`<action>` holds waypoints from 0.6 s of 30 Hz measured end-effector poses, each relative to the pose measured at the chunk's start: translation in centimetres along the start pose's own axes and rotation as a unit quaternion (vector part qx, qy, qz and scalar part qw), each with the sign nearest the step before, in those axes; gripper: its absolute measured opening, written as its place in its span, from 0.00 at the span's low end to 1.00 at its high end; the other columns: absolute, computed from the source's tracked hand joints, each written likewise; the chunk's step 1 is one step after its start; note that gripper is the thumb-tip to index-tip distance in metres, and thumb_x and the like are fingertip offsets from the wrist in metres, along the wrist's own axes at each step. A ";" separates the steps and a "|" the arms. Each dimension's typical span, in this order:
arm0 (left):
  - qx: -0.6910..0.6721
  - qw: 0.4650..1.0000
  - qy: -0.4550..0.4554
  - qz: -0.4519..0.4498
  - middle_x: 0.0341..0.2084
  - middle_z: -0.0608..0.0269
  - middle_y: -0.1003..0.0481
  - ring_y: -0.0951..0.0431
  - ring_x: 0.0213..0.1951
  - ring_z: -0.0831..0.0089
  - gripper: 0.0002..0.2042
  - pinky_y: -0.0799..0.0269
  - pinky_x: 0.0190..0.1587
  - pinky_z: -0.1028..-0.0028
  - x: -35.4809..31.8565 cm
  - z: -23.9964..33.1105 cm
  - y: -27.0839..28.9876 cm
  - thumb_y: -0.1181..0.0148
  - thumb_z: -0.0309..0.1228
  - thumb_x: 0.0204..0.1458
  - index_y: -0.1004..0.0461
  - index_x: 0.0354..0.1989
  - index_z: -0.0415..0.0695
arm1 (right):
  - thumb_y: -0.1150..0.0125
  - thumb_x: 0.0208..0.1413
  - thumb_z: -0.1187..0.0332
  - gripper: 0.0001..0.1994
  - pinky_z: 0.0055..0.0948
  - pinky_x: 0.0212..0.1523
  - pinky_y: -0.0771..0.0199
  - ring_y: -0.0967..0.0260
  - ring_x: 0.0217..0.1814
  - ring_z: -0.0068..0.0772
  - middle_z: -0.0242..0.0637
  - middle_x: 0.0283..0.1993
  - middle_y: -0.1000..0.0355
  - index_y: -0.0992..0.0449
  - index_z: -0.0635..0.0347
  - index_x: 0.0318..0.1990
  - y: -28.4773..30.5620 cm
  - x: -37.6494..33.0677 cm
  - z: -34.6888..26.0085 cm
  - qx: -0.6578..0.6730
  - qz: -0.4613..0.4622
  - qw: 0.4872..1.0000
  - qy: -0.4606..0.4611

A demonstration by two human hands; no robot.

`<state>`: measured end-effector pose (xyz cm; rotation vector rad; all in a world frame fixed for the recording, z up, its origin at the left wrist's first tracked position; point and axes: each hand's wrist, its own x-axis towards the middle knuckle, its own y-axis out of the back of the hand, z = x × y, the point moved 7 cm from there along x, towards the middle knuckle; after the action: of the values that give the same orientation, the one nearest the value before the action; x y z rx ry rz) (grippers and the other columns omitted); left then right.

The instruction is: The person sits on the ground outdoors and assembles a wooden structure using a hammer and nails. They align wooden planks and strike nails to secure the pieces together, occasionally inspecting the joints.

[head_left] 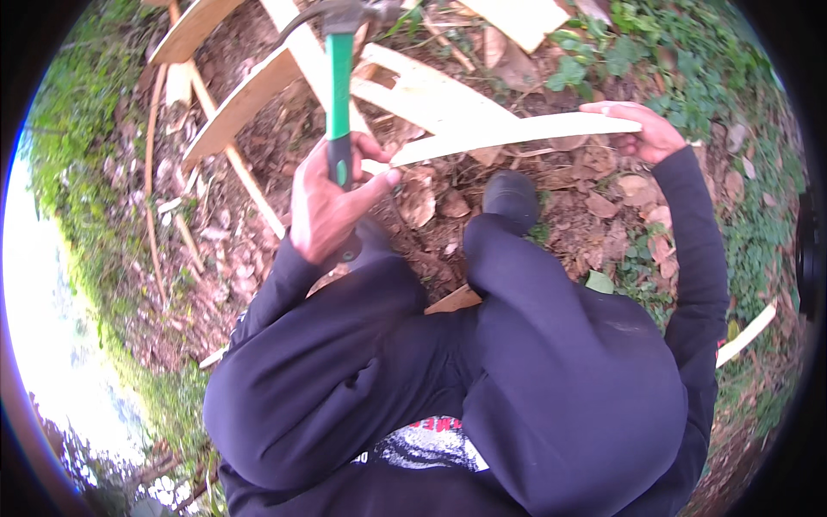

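Note:
My left hand [323, 207] is closed around the black grip of a claw hammer [340, 82] with a green handle. The hammer stands head-up, pointing away from me. Between that hand's thumb and fingers is the left end of a pale, thin wooden strip [517, 131]. The strip runs across in front of me, slightly bowed, to my right hand [648, 133]. There the fingers pinch its other end, thumb side partly hidden. Behind the strip, a wider pale board [431, 96] slants over the leaf-strewn ground.
More curved boards [245, 99] and a thin pole [245, 181] lie at the far left. Another pale plank [521, 19] rests at the top. My knees and boot [512, 200] are close below the strip. Green plants [629, 52] grow at the far right.

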<state>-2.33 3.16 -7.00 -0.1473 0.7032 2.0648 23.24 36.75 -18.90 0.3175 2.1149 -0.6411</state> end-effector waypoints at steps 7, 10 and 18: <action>0.074 0.993 -0.092 -0.024 0.18 0.75 0.37 0.37 0.22 0.83 0.15 0.35 0.28 0.78 2.1 1.8 -5.6 0.31 0.24 0.46 0.20 0.44 0.44 | 0.48 0.66 0.64 0.17 0.16 0.19 0.49 0.51 0.21 0.13 0.19 0.28 0.34 0.25 0.57 0.59 -0.4 -0.5 0.0 -0.028 0.015 0.999 -0.004; 0.077 0.994 -0.076 -0.025 0.18 0.72 0.35 0.34 0.22 0.80 0.12 0.34 0.28 0.76 1.9 0.7 -5.9 0.33 0.24 0.48 0.21 0.42 0.43 | 0.53 0.68 0.59 0.16 0.16 0.20 0.49 0.51 0.21 0.12 0.21 0.28 0.34 0.24 0.57 0.51 -0.8 -0.9 -0.7 -0.043 0.057 0.997 0.005; 0.077 0.992 -0.095 -0.013 0.29 0.61 0.25 0.27 0.24 0.71 0.07 0.28 0.32 0.71 -0.6 0.9 -4.9 0.35 0.23 0.47 0.24 0.34 0.38 | 0.59 0.69 0.51 0.18 0.14 0.20 0.51 0.52 0.22 0.11 0.22 0.28 0.37 0.29 0.55 0.44 -2.9 0.6 -0.4 -0.023 0.049 0.988 0.144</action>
<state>2.05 5.23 -8.14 0.1261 0.7339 1.9599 21.29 34.55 -18.27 0.5107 2.3677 -0.5124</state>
